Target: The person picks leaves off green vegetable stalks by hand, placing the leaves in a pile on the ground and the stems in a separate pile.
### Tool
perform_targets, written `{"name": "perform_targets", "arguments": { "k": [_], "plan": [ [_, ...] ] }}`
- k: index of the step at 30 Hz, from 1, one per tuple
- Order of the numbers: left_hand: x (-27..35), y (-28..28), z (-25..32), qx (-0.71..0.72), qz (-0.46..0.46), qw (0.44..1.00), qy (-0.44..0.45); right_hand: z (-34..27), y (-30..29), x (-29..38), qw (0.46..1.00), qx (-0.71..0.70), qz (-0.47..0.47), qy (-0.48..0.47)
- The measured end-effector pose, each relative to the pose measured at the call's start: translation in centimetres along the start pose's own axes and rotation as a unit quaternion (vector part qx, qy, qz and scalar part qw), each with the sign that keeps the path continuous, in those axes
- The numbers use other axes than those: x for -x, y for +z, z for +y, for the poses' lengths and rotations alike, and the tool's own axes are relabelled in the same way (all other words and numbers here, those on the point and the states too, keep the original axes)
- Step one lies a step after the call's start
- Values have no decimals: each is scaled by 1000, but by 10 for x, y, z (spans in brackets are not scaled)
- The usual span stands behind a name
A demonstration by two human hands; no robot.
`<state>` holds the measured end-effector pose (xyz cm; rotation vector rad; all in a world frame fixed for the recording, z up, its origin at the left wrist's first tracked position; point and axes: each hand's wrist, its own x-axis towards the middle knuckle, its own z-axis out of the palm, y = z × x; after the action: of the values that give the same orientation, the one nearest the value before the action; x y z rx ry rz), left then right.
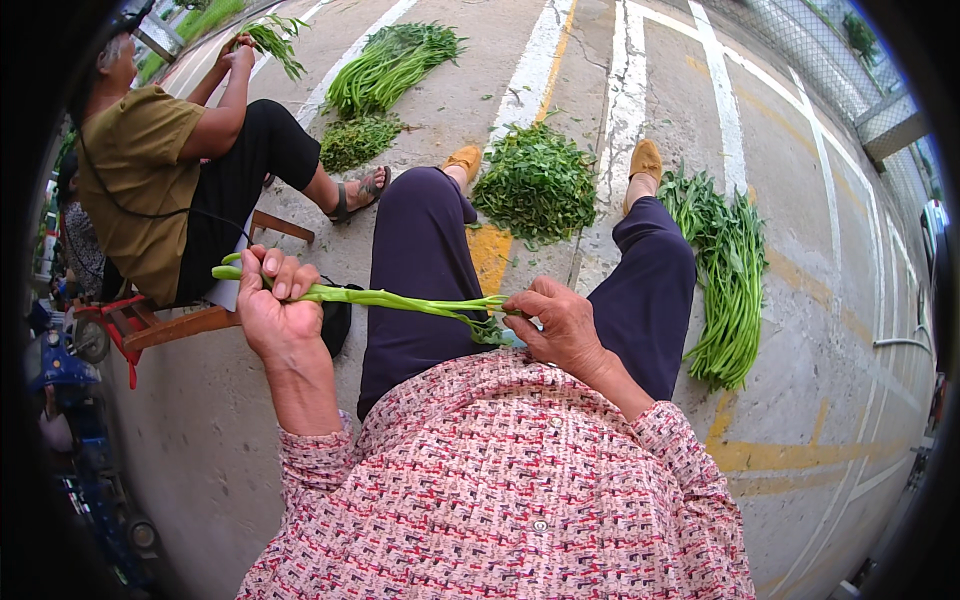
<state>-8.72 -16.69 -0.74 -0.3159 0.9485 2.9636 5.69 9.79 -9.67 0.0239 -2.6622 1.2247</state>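
A few long green leafy-vegetable stems (pixel 390 300), probably water spinach, stretch sideways above my lap. My left hand (pixel 279 304) is wrapped around their thick ends. At the thin, leafy ends, my right hand (pixel 553 322) pinches between thumb and forefinger. A small tuft of leaves (pixel 489 331) droops just left of those fingers. On the concrete between my feet lies a heap of plucked leaves (pixel 534 184). To the right of my leg, a pile of long stems with leafy tops (pixel 724 277) rests on the ground.
At the left, a seated person (pixel 142 172) holds a bunch of greens (pixel 274 41). Before that person lie another stem pile (pixel 394 67) and a smaller leaf heap (pixel 360 141). A wooden stool (pixel 180 330) stands left of my left hand. A blue vehicle (pixel 67 367) is at the far left.
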Motion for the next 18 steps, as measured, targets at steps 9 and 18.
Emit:
{"name": "perform_targets", "arguments": {
  "k": [9, 18],
  "plan": [
    [2, 4, -1, 2, 8, 1000, 8, 1, 1, 0, 999, 27, 8, -28],
    [8, 1, -10, -8, -85, 996, 25, 14, 9, 8, 960, -229, 5, 160]
  ]
}}
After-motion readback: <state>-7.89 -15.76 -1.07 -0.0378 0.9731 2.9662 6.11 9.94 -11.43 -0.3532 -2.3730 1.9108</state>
